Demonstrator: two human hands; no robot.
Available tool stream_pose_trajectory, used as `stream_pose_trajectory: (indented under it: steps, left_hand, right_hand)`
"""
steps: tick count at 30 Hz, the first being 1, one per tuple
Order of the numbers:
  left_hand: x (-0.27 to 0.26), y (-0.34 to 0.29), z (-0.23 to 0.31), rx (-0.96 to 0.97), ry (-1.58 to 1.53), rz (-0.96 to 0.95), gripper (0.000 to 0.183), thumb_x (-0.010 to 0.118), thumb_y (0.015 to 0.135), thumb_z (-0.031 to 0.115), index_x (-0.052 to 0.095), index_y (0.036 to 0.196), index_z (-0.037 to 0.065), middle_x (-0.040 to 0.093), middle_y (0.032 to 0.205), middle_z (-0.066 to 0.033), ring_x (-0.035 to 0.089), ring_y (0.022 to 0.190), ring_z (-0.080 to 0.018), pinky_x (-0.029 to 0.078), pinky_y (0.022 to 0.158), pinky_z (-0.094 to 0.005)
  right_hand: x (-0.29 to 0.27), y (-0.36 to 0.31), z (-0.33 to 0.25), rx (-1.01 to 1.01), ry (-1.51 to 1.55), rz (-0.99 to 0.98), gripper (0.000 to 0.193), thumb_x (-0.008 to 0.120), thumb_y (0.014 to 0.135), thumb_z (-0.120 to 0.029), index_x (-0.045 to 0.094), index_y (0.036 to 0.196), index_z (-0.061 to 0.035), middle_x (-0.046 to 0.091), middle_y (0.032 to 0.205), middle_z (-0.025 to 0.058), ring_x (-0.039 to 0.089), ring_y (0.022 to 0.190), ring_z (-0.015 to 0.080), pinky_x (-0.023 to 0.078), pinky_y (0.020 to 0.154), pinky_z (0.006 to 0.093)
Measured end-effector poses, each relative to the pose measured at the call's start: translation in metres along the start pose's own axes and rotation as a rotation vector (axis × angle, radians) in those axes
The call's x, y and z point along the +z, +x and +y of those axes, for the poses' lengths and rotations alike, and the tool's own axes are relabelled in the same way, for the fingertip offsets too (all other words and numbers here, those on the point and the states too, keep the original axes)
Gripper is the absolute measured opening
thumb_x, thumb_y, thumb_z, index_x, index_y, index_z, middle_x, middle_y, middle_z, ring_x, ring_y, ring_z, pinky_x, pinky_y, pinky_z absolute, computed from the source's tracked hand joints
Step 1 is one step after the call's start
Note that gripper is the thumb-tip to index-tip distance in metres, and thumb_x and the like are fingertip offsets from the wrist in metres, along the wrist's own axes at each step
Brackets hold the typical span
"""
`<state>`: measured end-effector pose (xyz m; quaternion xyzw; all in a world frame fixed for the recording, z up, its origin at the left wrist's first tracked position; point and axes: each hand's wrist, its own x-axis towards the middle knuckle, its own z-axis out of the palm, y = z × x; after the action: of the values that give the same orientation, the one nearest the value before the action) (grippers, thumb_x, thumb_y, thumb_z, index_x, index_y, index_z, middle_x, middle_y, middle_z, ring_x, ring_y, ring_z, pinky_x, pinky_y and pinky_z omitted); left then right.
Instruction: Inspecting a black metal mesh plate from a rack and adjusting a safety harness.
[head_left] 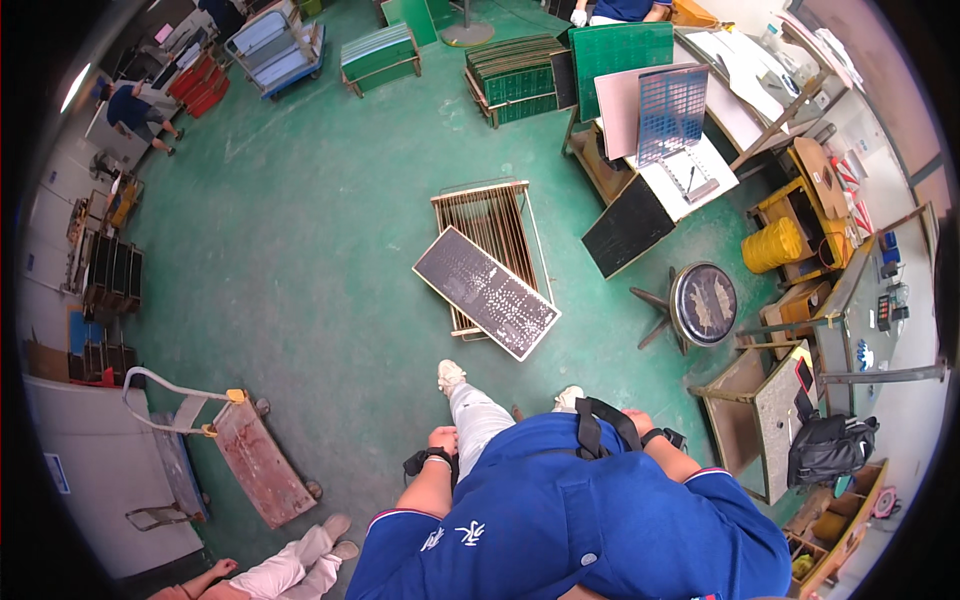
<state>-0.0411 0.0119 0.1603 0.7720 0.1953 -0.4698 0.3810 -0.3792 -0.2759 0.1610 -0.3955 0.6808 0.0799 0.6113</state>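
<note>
My left hand [443, 438] hangs beside my left thigh, fingers curled in, with nothing visible in it. At my right side my right hand [637, 420] shows only in part, and its fingers are too hidden to read. Each wrist wears a dark strapped device. On the floor ahead of my feet stands a wooden-framed rack [487, 215] holding several upright thin panels. A dark rectangular board [486, 292] with a pale edge and white specks lies slantwise across the rack. Neither hand touches the rack or the board.
A round stool [703, 303] stands right, near a table [700, 180] bearing boards. Another rack of green panels [512, 85] is beyond. A flat trolley [262, 462] stands left, near a person's legs [300, 565]. A black backpack [832, 450] rests at right. Another person [130, 108] is far left.
</note>
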Motion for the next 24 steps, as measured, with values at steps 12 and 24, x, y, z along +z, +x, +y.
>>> stream_pose_trajectory:
  steps: [12,24]
  left_hand:
    - [-0.001,0.007,-0.009,-0.007,0.132,-0.038,0.026,0.037,0.072,-0.001,0.055,0.09,0.007,0.055,0.074,-0.004,0.049,0.055,-0.0131,0.04,0.047,-0.0262]
    - [-0.005,-0.001,0.003,0.0,0.14,-0.019,0.024,0.037,0.072,-0.001,0.055,0.087,0.007,0.054,0.067,-0.002,0.046,0.049,-0.0104,0.037,0.042,-0.0239]
  right_hand:
    - [0.004,0.004,0.025,0.017,0.162,0.048,0.029,0.057,0.073,-0.024,0.055,0.093,-0.0021,0.058,0.09,0.0053,0.054,0.085,0.0149,0.04,0.077,0.0238]
    - [0.005,0.025,0.051,-0.056,0.192,0.021,0.016,0.052,0.076,-0.02,0.053,0.089,-0.0114,0.053,0.072,0.0022,0.05,0.063,0.0147,0.036,0.047,0.0302]
